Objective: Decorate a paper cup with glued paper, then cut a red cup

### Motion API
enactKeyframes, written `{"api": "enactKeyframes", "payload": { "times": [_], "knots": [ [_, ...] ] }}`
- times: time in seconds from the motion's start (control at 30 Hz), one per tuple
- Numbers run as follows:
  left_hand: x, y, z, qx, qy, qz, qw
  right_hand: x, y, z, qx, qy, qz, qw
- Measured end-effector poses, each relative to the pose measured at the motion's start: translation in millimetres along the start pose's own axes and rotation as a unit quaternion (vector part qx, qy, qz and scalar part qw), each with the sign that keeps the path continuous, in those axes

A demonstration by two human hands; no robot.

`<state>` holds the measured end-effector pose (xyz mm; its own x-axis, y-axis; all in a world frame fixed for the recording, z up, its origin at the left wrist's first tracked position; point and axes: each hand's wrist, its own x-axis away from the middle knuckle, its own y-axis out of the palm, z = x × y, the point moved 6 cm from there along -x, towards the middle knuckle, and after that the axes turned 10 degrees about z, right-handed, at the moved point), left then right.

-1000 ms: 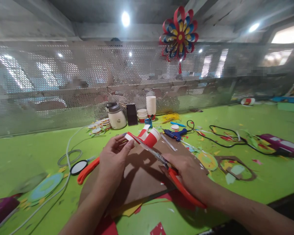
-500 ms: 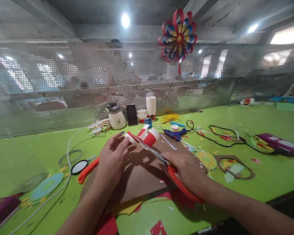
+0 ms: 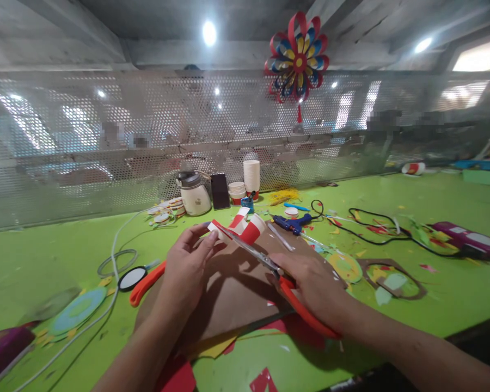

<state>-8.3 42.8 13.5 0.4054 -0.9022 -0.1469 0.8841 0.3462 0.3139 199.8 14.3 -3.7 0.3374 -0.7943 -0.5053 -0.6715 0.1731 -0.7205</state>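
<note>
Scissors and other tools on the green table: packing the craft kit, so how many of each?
Orange-handled scissors: 2, one in the right hand, one beside the left hand
Blue glue gun: 1
Total: 3

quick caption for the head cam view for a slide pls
Left hand holds a red-and-white paper cup while the right hand cuts it with orange-handled scissors over brown cardboard on a green table.

No text, label, brand or number can be read here — all too small or blurred.
</note>
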Motion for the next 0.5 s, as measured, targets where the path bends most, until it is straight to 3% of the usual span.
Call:
{"api": "enactKeyframes", "payload": {
  "times": [0.3,0.5],
  "knots": [
    [-0.8,0.3,-3.6,0.040,-0.038,-0.009,0.998,-0.2,1.8,3.2,0.071,-0.006,-0.009,0.997],
    [-0.4,-0.7,-5.6,0.022,-0.034,0.001,0.999,0.9,1.9,2.8,0.031,0.002,-0.014,0.999]
  ]
}}
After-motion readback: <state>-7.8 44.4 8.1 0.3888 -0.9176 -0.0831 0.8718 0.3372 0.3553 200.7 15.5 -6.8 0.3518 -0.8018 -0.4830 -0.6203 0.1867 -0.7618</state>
